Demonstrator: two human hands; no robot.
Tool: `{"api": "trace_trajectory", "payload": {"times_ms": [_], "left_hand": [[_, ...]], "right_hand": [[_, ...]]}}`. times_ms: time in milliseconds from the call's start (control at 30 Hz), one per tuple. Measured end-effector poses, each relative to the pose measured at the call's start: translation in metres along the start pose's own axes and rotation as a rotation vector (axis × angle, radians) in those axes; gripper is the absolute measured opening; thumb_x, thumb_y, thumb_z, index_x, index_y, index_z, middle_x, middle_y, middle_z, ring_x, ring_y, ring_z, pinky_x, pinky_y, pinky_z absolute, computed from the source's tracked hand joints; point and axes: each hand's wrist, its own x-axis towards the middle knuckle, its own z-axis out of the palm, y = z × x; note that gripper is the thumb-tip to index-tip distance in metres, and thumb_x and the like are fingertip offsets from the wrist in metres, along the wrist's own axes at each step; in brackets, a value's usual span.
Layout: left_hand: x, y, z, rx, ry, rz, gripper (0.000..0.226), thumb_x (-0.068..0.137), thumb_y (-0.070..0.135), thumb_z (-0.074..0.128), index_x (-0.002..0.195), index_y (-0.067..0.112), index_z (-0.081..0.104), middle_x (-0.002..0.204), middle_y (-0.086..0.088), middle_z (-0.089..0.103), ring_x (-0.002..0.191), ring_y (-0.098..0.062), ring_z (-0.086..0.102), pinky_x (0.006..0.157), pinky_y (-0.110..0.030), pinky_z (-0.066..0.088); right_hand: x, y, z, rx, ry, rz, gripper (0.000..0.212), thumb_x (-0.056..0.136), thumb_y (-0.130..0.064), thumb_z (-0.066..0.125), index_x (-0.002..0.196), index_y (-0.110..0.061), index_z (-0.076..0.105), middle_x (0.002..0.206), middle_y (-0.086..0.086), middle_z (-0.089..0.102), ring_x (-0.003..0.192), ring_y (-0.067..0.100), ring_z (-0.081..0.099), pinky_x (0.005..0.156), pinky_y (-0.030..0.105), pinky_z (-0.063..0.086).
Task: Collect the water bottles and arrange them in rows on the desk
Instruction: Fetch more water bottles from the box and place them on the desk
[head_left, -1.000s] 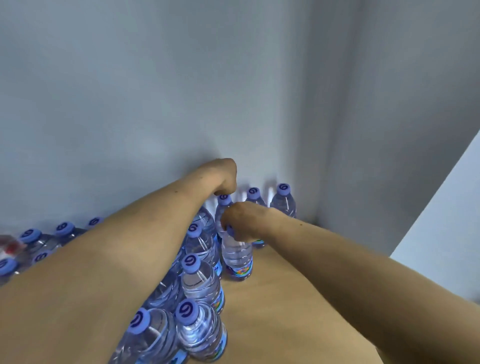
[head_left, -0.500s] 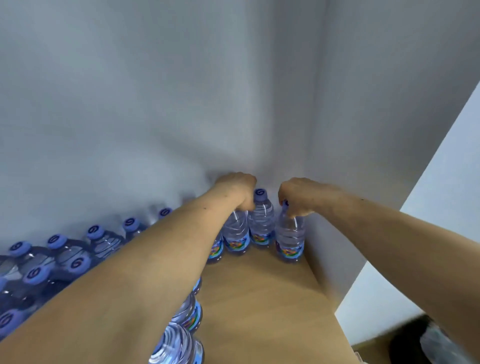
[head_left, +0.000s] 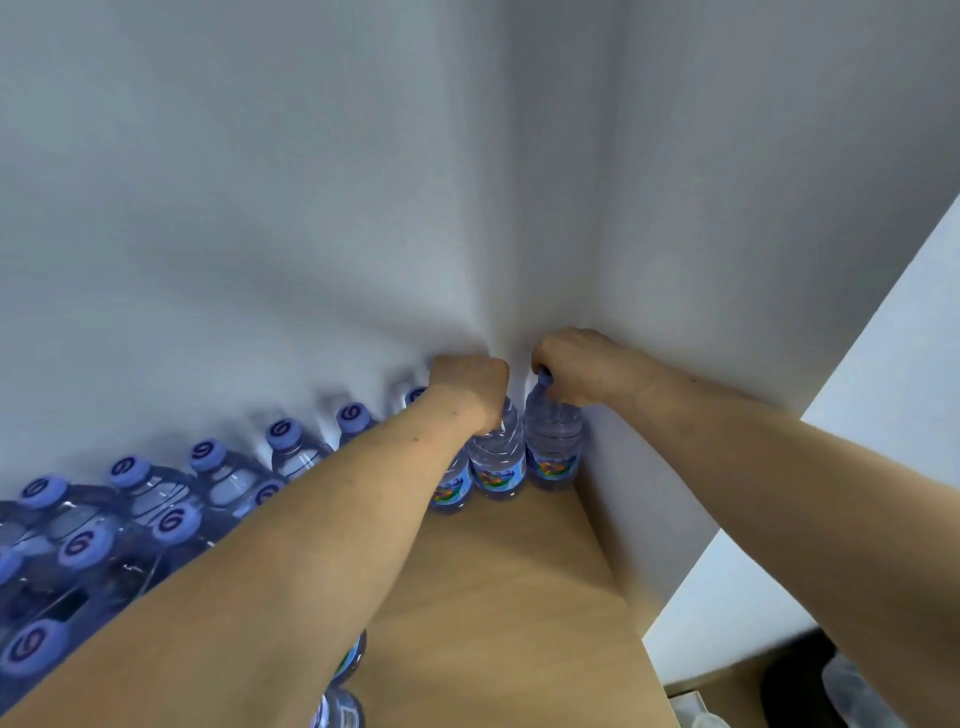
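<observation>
– Head view: where are the hands?
– Both are at the far corner of the desk (head_left: 519, 597). The right hand (head_left: 576, 369) is clenched round the cap of the corner bottle (head_left: 553, 447), which stands upright just beside the side wall (head_left: 727, 260). The left hand (head_left: 470, 387) is curled over the top of the next bottle (head_left: 496, 462), which touches the corner one. Its cap is hidden under the fingers.
– Are they set down?
– Both bases look to be on the desk, but neither grip is let go.
– How far on is the job?
– Well on, I'd judge. The back row (head_left: 283, 431) runs along the rear wall (head_left: 260, 208) from the left edge to this corner. A second row (head_left: 176, 519) stands in front of it at the left. More bottles (head_left: 340, 706) show under the left forearm near the bottom edge. Whether they're lined up I can't tell.
– What's left?
– Releasing these two, then filling the bare desk in front with further rows. How many bottles remain off the desk isn't visible.
</observation>
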Motion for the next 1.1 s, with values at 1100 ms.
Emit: {"api": "trace_trajectory", "payload": {"times_ms": [1100], "left_hand": [[-0.275, -0.158, 0.017, -0.346, -0.09, -0.211, 0.01, 0.085, 0.022, 0.066, 0.081, 0.013, 0.063, 0.079, -0.007, 0.062, 0.074, -0.022, 0.055, 0.064, -0.026, 0.04]], "right_hand": [[-0.139, -0.309, -0.071, 0.009, -0.045, -0.364, 0.009, 0.086, -0.022, 0.06, 0.092, -0.017, 0.057, 0.066, -0.004, 0.042, 0.075, 0.021, 0.047, 0.059, 0.026, 0.037]]}}
